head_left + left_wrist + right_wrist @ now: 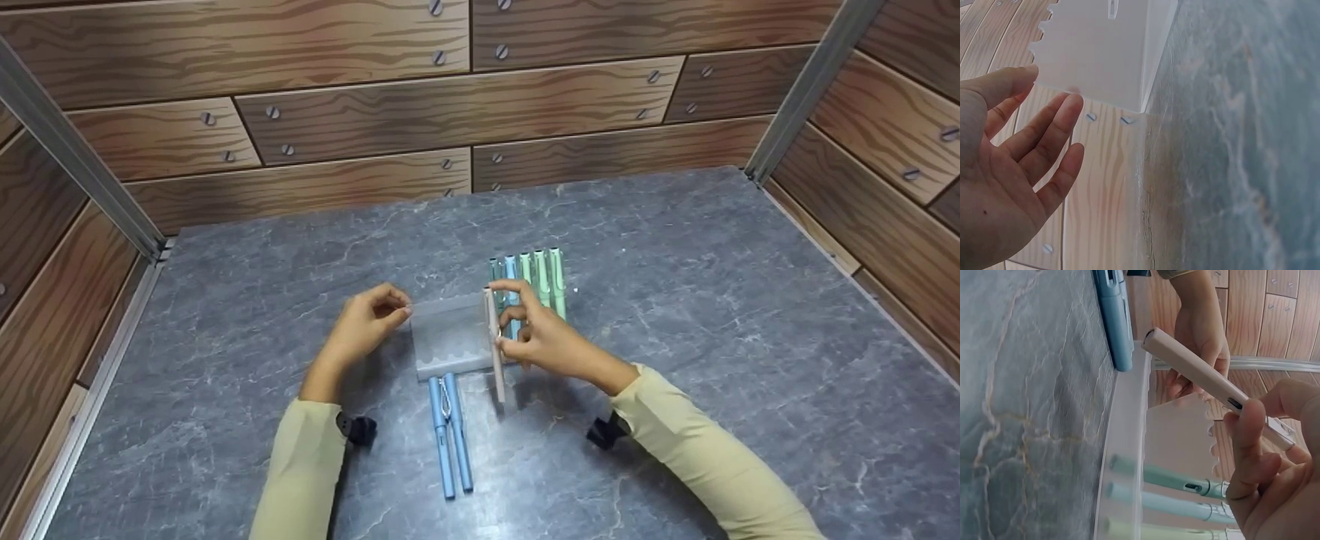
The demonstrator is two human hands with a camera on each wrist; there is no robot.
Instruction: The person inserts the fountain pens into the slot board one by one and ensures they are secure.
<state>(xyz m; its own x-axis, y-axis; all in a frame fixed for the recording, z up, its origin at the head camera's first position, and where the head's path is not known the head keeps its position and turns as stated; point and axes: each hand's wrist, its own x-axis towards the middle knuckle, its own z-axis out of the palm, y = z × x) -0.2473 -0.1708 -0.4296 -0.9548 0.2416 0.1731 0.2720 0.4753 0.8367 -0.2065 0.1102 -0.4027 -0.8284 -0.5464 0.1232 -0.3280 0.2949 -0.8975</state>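
Observation:
My right hand [544,337] pinches a pale pink pen [1196,371] between thumb and fingers, tilted above the right part of a frosted pen stand [450,334] with scalloped edges. Near the stand's left side is my left hand [367,322], its fingers loosely bent, with fingertips right at the stand's edge in the left wrist view. Several pens stand side by side in the stand's right part: a dark green pen [1168,478], a blue pen [1171,499] and light green pens [556,281]. My right hand partly hides them.
Two blue pens [451,439] lie side by side on the marbled grey table [712,315], just in front of the stand. Wood-patterned walls [360,120] with metal corner posts enclose the table at the back and sides.

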